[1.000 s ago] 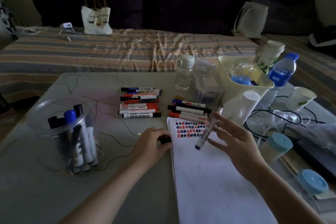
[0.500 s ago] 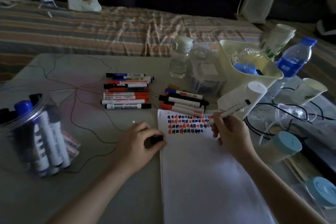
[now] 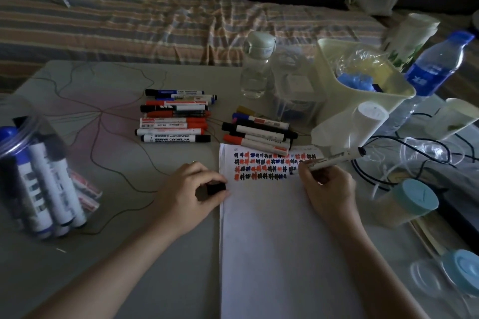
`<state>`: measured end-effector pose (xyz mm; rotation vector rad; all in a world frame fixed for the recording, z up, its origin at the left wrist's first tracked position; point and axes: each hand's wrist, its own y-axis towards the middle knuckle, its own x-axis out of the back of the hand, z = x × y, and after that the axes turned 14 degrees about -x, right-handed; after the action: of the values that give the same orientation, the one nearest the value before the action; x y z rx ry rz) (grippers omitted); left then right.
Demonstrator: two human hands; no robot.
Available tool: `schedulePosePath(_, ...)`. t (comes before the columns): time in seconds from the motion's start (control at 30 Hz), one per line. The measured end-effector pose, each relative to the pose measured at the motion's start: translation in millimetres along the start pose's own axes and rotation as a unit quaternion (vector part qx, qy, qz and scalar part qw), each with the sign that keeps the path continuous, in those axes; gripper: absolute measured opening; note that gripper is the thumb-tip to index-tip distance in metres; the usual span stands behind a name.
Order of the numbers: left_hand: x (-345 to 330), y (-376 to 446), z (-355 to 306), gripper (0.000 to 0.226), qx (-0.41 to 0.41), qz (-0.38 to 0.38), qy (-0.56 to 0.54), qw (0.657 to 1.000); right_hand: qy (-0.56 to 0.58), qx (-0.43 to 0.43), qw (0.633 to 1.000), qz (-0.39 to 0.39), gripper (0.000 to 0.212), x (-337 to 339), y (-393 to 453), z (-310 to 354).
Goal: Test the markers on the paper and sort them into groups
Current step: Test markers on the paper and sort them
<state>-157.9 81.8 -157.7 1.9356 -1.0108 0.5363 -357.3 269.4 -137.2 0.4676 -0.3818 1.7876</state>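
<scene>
A white paper sheet (image 3: 272, 241) lies on the grey table, its top rows filled with red, black and blue test marks (image 3: 269, 166). My right hand (image 3: 326, 189) grips an uncapped marker (image 3: 334, 159) with its tip down at the right end of the marks. My left hand (image 3: 189, 189) pinches a black cap (image 3: 216, 187) at the paper's left edge. Two groups of markers lie beyond: a larger row (image 3: 173, 119) at centre, a smaller one (image 3: 259, 134) just above the paper. A clear jar (image 3: 39, 179) at left holds several more markers.
A clear bottle (image 3: 255, 65), a cream bin (image 3: 363, 90), a blue-labelled water bottle (image 3: 438, 65), paper cups, blue-lidded containers (image 3: 412, 199) and black cables crowd the right side. A striped couch with tote bags lies behind the table.
My right hand turned the marker from held up in the air to tip down on the paper. The view moved closer and lower. My left hand kept the cap.
</scene>
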Motion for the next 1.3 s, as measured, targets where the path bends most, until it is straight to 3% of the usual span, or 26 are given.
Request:
schedulePosePath(0.7,-4,0,7,0.034,-0.015,-0.011,-0.006,1.0,0.005,0.028,0.999,0.021,0.014,-2,-1,-8)
schedulePosePath(1.3,-1,1,0,0.036,-0.01,-0.004,0.004,1.0,0.032,0.051,0.998,-0.002,0.022,-3,1,-7)
